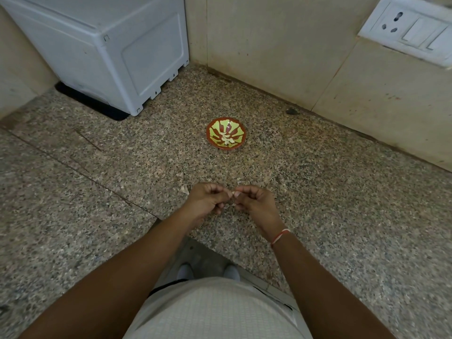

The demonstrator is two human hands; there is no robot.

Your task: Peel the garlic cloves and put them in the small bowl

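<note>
Garlic clove (pixel 232 194) sits pinched between both sets of fingertips, mostly hidden; only a pale sliver shows, so its long axis can't be told; a wisp of skin (pixel 228 206) hangs just below it. Left hand (pixel 206 200) has fingers curled in, clamped on clove's left end; right hand (pixel 255 200) likewise curled, pinching right end; hands nearly touching, w/ the clove bridging the gap. Judged: mid-peel, skin not fully off.

Small bowl (pixel 226 136) lies straight ahead of the hands, well apart, a touch toward left-hand side of the gap; both hands about equally near it, so either could carry the clove fwd. Pale peeled cloves (pixel 228 140) already lie in its bottom.

Loose skin scrap (pixel 185 189) on the counter (pixel 97 192) just left of left hand; white appliance (pixel 110 50) far ahead-left; wall socket (pixel 411 30) far ahead-right.
</note>
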